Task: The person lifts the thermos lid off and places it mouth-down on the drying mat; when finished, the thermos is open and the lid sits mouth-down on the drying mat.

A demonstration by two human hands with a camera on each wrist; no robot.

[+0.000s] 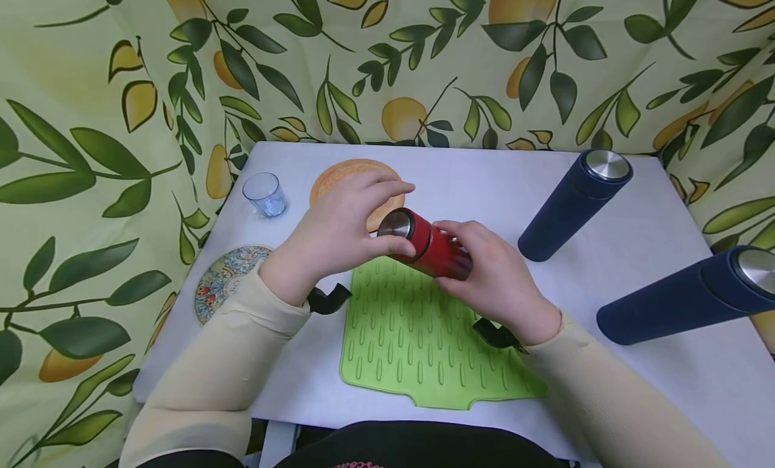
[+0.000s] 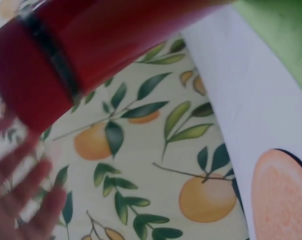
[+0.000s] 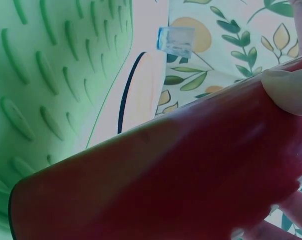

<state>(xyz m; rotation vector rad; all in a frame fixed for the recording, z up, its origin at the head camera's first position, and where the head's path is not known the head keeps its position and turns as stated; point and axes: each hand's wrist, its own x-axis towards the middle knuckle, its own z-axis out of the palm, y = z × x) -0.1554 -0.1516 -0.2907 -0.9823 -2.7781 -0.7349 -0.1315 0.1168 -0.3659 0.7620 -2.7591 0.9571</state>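
A red thermos flask point(image 1: 433, 250) with a steel-topped lid is held tilted above the green mat, its lid end toward the left. My right hand point(image 1: 493, 273) grips its body; the right wrist view shows the thumb point(image 3: 289, 92) lying across the red flask point(image 3: 155, 185). Around the lid, my left hand point(image 1: 348, 226) is spread, with the thumb in front of the steel top and the fingers stretched out beyond it. Blurred left fingers point(image 2: 31, 190) appear beside the lid in the left wrist view; whether they touch it I cannot tell.
Under the hands lies a green ridged mat point(image 1: 418, 347). Behind is a round orange-brown board point(image 1: 339, 174), with a blue glass point(image 1: 265, 195) to its left. A patterned round plate point(image 1: 220, 280) is partly covered by the left arm. Two navy flasks point(image 1: 560, 212) point(image 1: 678, 300) stand at right.
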